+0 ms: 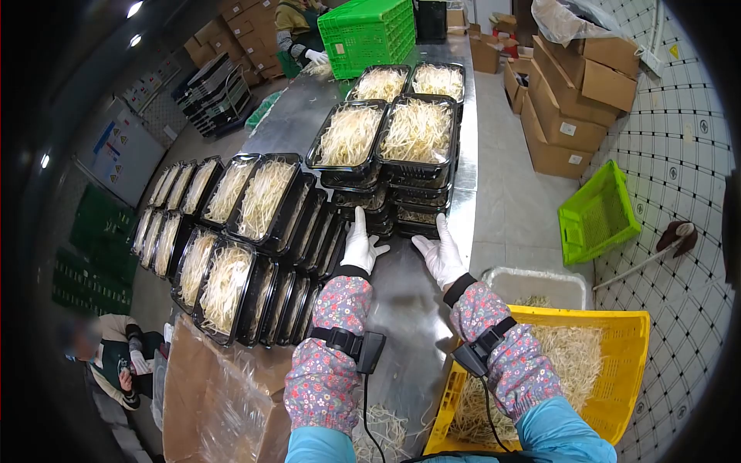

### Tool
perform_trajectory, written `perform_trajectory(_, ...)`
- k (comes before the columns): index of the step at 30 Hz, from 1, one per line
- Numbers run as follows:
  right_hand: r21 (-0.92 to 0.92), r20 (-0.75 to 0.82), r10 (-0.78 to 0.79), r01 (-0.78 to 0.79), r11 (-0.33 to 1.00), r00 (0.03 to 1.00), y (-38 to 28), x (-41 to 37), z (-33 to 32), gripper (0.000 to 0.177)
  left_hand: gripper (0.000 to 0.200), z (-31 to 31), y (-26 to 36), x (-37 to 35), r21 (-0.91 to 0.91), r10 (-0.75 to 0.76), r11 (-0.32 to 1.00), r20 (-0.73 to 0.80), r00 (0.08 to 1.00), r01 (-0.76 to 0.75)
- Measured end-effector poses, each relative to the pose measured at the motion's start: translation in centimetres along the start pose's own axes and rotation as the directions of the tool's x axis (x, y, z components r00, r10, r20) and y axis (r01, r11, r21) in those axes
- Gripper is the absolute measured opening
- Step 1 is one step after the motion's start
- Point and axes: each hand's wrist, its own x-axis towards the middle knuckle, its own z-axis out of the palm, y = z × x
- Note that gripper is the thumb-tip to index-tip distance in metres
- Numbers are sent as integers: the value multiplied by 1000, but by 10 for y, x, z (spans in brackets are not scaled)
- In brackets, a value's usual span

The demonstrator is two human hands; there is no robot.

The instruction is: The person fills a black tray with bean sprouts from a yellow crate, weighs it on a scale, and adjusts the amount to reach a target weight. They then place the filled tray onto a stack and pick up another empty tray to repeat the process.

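Both of my hands wear white gloves and reach forward over the metal table, at the near side of stacked black trays of bean sprouts point(417, 130). My left hand point(361, 245) has its thumb apart and fingers stretched up, its fingertips right at the lower trays of the left stack point(349, 135). My right hand point(440, 253) is spread too, its fingertips close to the base of the right stack. Nothing shows in either palm. Left of my left hand stand more stacks of black sprout trays point(262, 197), seen tilted in this view.
A yellow crate point(625, 370) of loose sprouts stands at my right, with a white tub point(540, 279) behind it. An open cardboard box point(197, 386) is at near left. A green crate point(367, 35) sits on the table's far end. Two people point(116, 347) point(297, 31) are nearby.
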Motion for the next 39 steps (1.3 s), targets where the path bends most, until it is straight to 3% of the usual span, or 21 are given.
perform_trajectory(7,-6,-29,14,-15,1000,999,-3,2,7,102,123,6,6,3,4,18,1000,110,994,-18)
perform_trajectory(9,-17,-47,14,-15,1000,999,-1,-3,4,110,115,2,-3,-1,15,30,999,51,998,-31)
perform_trajectory(10,-54,-33,15,-17,998,999,-1,-11,4,121,112,-6,-10,0,35,32,999,43,999,-34)
perform_trajectory(11,-132,-95,28,-41,990,995,-1,-20,4,122,109,-15,-16,-2,55,38,998,30,999,-40)
perform_trajectory(13,-397,-51,86,-100,912,995,-1,-39,-6,117,86,-19,-35,-33,54,60,997,-89,994,-55)
perform_trajectory(16,-848,47,112,-19,529,993,-1,-62,-29,87,54,-54,-81,-93,62,125,991,-145,981,-117)
perform_trajectory(17,-936,114,121,66,347,986,-1,-66,-38,79,44,-48,-82,-131,52,175,985,-265,948,-167)
perform_trajectory(18,-977,203,159,189,103,966,-11,-81,-33,73,38,-69,-100,-149,235,375,922,-335,864,-309)
perform_trajectory(19,-937,288,212,321,-140,934,-24,-98,-24,67,33,-88,-118,-168,377,547,830,-407,732,-411)
perform_trajectory(20,-733,497,232,548,-403,836,-28,-100,-31,63,29,-102,-124,-187,340,578,816,-513,635,-468)
perform_trajectory(21,-675,450,281,529,-514,848,-30,-111,-22,57,28,-117,-124,-204,488,671,741,-555,491,-461)
perform_trajectory(23,-531,599,247,609,-590,762,-25,-121,-32,48,29,-146,-115,-218,407,603,767,-720,342,-497)
perform_trajectory(25,-521,605,266,625,-582,751,-19,-126,-32,40,44,-181,-105,-220,375,539,821,-756,370,-430)
perform_trajectory(27,-509,646,246,648,-566,723,-16,-118,-43,39,54,-209,-92,-203,310,500,818,-800,331,-485)
perform_trajectory(28,-529,638,235,640,-558,733,-17,-118,-38,38,74,-218,-75,-199,215,436,830,-825,358,-515)
perform_trajectory(29,-535,610,265,635,-557,747,-18,-119,-35,38,81,-223,-61,-194,-25,231,848,-882,411,-530)
perform_trajectory(31,-550,542,313,611,-569,780,-18,-120,-31,38,89,-218,-26,-200,-299,3,864,-803,596,-406)
perform_trajectory(32,-584,467,402,616,-529,788,-19,-115,-30,37,90,-206,-17,-200,-258,88,871,-755,649,-418)
perform_trajectory(33,-558,224,495,526,-641,840,-21,-122,0,39,91,-197,-13,-199,-219,169,875,-699,695,-432)
perform_trajectory(35,-659,467,451,640,-395,760,-6,-109,-6,49,76,-171,3,-203,-251,352,775,-589,727,-579)
perform_trajectory(39,-664,502,495,683,-306,710,9,-115,19,55,76,-174,9,-195,-279,300,809,-561,771,-518)
